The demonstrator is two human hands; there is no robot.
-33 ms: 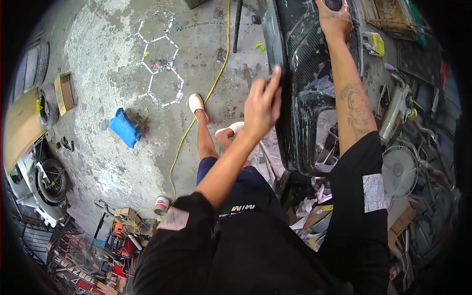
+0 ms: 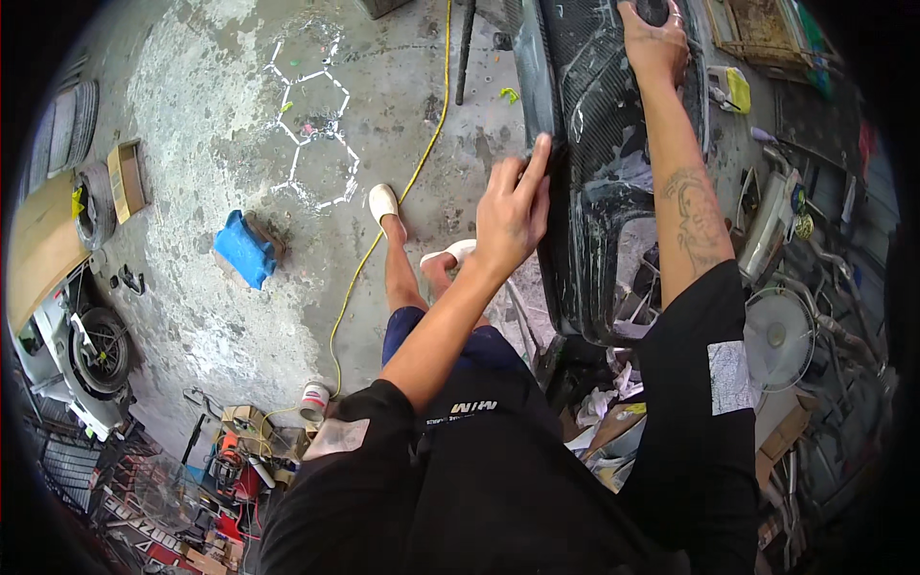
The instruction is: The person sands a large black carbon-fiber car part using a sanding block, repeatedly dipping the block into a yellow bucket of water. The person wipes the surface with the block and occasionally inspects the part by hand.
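Observation:
A long black panel (image 2: 592, 105) with a carbon-fibre weave and whitish smears stands before me, right of centre. It looks like a vehicle body part, with a rounded opening at its near end. My left hand (image 2: 513, 211) is at the panel's left edge, index finger stretched along it and the other fingers curled. Whatever may be under those fingertips is hidden. Farther away, my right hand (image 2: 656, 43) grips the panel's upper part, its fingers curled around a dark rounded opening there.
A yellow cable (image 2: 364, 254) runs across the concrete floor past my feet. On the left are a blue-covered bundle (image 2: 245, 251), a cardboard box (image 2: 126, 182) and a motorcycle wheel (image 2: 101, 350). To the right, a fan (image 2: 778, 331) stands among metal pipes. A can (image 2: 314, 401) sits behind my left side.
My left hand has shifted very slightly toward me along the panel's edge. My right hand keeps its grip in the same place.

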